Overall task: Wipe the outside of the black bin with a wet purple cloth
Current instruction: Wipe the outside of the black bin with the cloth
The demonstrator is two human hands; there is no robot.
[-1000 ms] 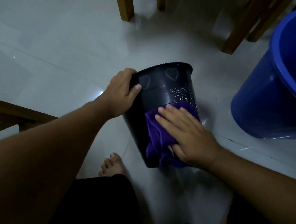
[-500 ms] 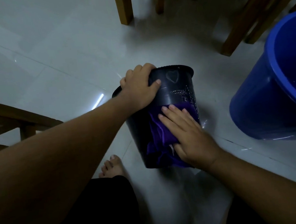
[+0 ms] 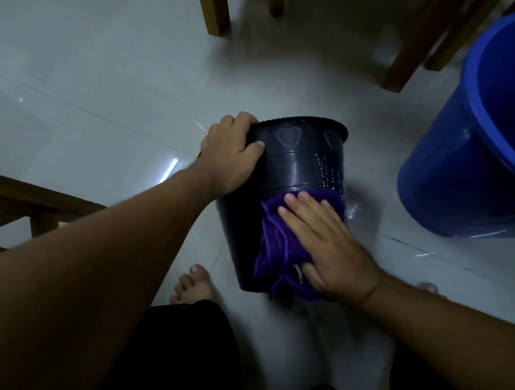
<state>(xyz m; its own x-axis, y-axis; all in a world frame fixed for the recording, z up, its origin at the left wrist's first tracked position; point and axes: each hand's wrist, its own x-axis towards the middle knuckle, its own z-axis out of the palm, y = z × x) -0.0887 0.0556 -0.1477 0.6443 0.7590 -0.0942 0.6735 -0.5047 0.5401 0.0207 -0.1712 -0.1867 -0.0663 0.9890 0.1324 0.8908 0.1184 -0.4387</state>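
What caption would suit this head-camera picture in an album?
Left hand steadies the black bin while the right hand presses a purple cloth against its side.

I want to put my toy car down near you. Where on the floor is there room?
The big bare patch of floor lies left of the black bin, between the wooden frame and the chair legs. Right of the bin, the gap before the blue bucket is narrow. Near the bin it is crowded: both hands, purple cloth, bare foot.
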